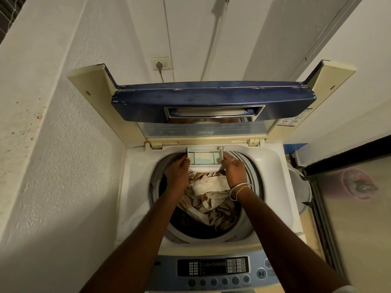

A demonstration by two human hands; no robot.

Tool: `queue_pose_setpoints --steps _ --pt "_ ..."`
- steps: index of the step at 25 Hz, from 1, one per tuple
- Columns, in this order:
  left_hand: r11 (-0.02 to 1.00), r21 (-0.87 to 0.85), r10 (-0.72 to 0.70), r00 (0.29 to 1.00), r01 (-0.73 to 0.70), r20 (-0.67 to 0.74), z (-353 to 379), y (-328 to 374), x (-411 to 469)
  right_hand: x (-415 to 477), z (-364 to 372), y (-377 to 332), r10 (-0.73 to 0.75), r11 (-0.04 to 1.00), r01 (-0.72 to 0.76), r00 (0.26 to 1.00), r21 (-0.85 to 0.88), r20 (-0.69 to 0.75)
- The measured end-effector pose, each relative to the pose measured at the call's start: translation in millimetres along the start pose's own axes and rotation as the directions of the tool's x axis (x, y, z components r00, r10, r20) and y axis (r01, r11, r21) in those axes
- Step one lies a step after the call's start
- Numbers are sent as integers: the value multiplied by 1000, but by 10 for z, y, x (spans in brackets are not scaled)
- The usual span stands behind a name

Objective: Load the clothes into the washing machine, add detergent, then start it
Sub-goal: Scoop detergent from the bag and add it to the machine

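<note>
— What fills the view?
— White walls [53,144] on the left and behind, and between them a top-loading washer [273,166], seen from above.
— Is it open?
— Yes. The lid [211,96], dark blue with cream ends, stands folded up at the back, its underside facing the camera.
— And inside?
— The drum [248,182], ringed in grey, is open to view. The clothes [211,194] sit in it as a crumpled heap of white, tan and brown cloth, highest toward the back of the drum.
— Where are the controls?
— The panel [212,269] runs along the near edge of the washer, blue-grey with a dark block in the middle.
— What about the detergent?
— The drawer [204,157], pale green with a white front, sticks out from the back rim of the opening. It hangs over the drum's far edge, above the clothes. A bluish patch lies on its floor; whether that is detergent I cannot tell.
— And the hands?
— Both reach across the drum to it. The left hand [178,169] grasps the drawer's left side, thumb tip at its near corner. The right hand [234,171] grasps the right side, fingers laid along that wall.
— Anything smaller?
— On the right wrist, bangles [241,190]. On the back wall above the lid, a socket [160,64]. On a right finger, a ring [234,160].
</note>
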State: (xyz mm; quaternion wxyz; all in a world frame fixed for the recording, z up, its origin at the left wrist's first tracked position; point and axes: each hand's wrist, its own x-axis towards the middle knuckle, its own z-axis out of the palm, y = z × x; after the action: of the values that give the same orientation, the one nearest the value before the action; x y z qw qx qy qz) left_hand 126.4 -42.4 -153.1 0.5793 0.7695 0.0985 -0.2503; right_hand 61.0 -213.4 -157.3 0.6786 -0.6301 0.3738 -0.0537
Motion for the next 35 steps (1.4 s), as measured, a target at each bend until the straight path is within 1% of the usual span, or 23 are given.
queue_pose_setpoints --steps 4,7,9,15,20,22,25,31,35 --pt "999 32 -14 1000 14 14 -17 -62 89 -3 10 -51 -6 999 6 1000 -43 6" --pt "992 120 -52 998 49 25 8 3 109 17 -3 -84 5 996 -5 1000 -85 6" --pt "989 139 -51 998 47 21 26 57 94 -8 -6 -114 5 997 -5 1000 -83 1" --pt "997 76 33 999 -32 -8 48 55 -47 -34 -22 -114 -26 994 27 1000 -110 14" --pt "998 -25 50 997 -51 -56 110 61 -133 -63 -31 -107 -69 988 70 998 -141 13" --pt "996 -55 63 996 -66 -61 116 13 -167 -71 -48 -51 -53 992 54 999 -113 8" --pt "994 -24 101 992 -104 -76 96 -69 -133 -72 -50 6 -10 999 11 1000 -32 24" --pt "997 -6 72 996 -72 -51 76 -30 -98 -46 -47 8 -38 997 39 999 -73 25" --pt "999 -34 11 998 -13 -60 73 -31 -48 -84 -30 -12 -74 994 74 997 -84 9"
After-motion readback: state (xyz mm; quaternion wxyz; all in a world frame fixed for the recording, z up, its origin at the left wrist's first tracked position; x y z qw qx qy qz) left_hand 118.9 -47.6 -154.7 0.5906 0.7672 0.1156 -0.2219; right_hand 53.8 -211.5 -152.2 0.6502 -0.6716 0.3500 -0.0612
